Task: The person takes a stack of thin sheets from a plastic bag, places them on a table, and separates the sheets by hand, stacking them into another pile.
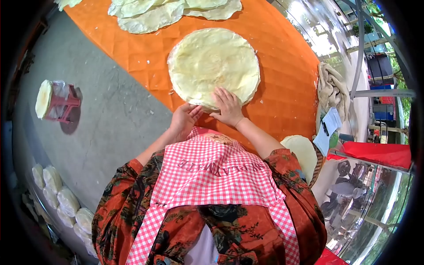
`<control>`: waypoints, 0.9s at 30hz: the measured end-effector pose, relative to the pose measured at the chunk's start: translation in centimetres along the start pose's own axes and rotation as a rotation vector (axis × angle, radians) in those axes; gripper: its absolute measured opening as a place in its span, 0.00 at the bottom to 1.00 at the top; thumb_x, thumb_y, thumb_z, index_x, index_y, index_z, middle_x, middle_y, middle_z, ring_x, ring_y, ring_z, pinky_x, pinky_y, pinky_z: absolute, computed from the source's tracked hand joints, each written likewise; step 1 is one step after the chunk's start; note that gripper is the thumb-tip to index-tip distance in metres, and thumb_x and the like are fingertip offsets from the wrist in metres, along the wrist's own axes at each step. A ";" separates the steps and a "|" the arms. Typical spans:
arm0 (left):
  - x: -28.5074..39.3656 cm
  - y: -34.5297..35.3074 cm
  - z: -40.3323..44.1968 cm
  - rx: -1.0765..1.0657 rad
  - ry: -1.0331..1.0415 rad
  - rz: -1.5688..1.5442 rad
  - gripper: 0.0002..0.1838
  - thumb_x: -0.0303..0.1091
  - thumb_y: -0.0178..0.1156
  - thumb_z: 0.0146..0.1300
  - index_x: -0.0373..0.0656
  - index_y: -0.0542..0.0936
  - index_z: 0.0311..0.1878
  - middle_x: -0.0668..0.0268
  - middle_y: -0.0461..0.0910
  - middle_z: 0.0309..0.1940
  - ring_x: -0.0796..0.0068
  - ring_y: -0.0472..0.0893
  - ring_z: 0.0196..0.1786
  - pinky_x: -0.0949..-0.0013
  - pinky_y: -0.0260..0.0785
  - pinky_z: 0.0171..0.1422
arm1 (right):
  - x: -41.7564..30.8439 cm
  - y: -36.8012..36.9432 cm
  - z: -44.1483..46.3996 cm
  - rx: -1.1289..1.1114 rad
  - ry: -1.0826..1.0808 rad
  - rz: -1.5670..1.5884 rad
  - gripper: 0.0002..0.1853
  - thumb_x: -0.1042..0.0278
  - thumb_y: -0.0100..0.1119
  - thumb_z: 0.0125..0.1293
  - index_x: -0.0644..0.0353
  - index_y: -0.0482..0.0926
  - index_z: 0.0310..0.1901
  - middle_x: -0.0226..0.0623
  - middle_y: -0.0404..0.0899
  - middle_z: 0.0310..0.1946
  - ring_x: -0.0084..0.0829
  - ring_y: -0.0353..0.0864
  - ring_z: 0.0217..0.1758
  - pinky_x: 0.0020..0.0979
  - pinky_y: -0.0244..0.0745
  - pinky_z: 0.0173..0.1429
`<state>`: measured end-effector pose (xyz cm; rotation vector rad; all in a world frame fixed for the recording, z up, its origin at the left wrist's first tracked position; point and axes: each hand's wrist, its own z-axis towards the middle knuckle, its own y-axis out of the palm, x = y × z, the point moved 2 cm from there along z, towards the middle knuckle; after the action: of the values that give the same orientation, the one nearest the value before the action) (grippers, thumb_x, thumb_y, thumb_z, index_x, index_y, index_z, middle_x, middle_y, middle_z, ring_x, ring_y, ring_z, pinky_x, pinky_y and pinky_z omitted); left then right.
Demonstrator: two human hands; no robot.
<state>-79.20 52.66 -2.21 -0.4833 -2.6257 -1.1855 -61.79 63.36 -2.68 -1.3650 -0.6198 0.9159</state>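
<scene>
A round stack of thin, pale yellow flatbreads (214, 64) lies on the orange tablecloth in front of me. My right hand (229, 107) rests on its near edge, fingers stretched out over the top sheet. At the near left rim is my left hand (184, 119), fingers extended and palm turned partly up; whether it touches the rim I cannot tell. Neither hand grips anything that I can see. Farther back, more flatbread sheets (150, 20) lie overlapping in a loose pile.
Orange cloth (282, 79) covers the table, with small crumbs scattered on it. To the right are a beige towel (332, 88), a blue-white paper (327, 130) and another pale flatbread (301, 152). On the floor stand a pink stool (64, 104) and several bagged stacks (68, 201).
</scene>
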 end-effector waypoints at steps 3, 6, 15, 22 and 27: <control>0.5 0.5 -0.4 -0.001 -0.014 -0.025 0.13 0.30 0.42 0.71 0.33 0.65 0.54 0.56 0.70 0.51 0.64 0.73 0.55 0.62 0.67 0.65 | 0.6 0.5 0.1 0.000 0.022 0.027 0.42 0.42 0.66 0.52 0.51 0.65 0.67 0.36 0.61 0.70 0.37 0.56 0.73 0.44 0.52 0.72; -0.2 -1.0 0.6 0.060 -0.018 0.080 0.13 0.28 0.45 0.69 0.34 0.66 0.55 0.58 0.71 0.48 0.66 0.74 0.51 0.62 0.68 0.61 | 0.9 0.6 0.2 -0.012 0.031 0.053 0.41 0.42 0.65 0.52 0.50 0.65 0.67 0.33 0.60 0.70 0.35 0.57 0.73 0.44 0.52 0.72; -0.3 0.2 -1.1 0.197 0.074 0.186 0.17 0.21 0.46 0.65 0.34 0.66 0.58 0.61 0.71 0.45 0.68 0.74 0.47 0.65 0.71 0.54 | 0.8 0.9 0.3 -0.033 0.060 0.045 0.40 0.42 0.64 0.55 0.50 0.65 0.67 0.33 0.60 0.70 0.35 0.55 0.73 0.44 0.52 0.71; -1.6 -0.8 0.1 0.110 -0.023 0.112 0.23 0.20 0.45 0.66 0.33 0.57 0.63 0.55 0.67 0.54 0.62 0.75 0.50 0.61 0.72 0.59 | 0.8 0.9 0.4 -0.046 0.042 0.000 0.41 0.43 0.64 0.53 0.50 0.64 0.67 0.34 0.59 0.70 0.36 0.56 0.73 0.45 0.53 0.70; -1.6 0.0 -0.3 0.058 -0.035 0.038 0.23 0.21 0.45 0.66 0.35 0.56 0.64 0.54 0.66 0.59 0.62 0.75 0.55 0.60 0.73 0.60 | 0.9 0.3 0.6 -0.066 0.022 0.000 0.43 0.42 0.65 0.51 0.50 0.63 0.68 0.35 0.59 0.71 0.36 0.56 0.73 0.45 0.54 0.70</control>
<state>-77.71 52.07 -2.57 -0.5455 -2.6595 -1.0953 -61.83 64.43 -3.04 -1.4326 -0.6384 0.8861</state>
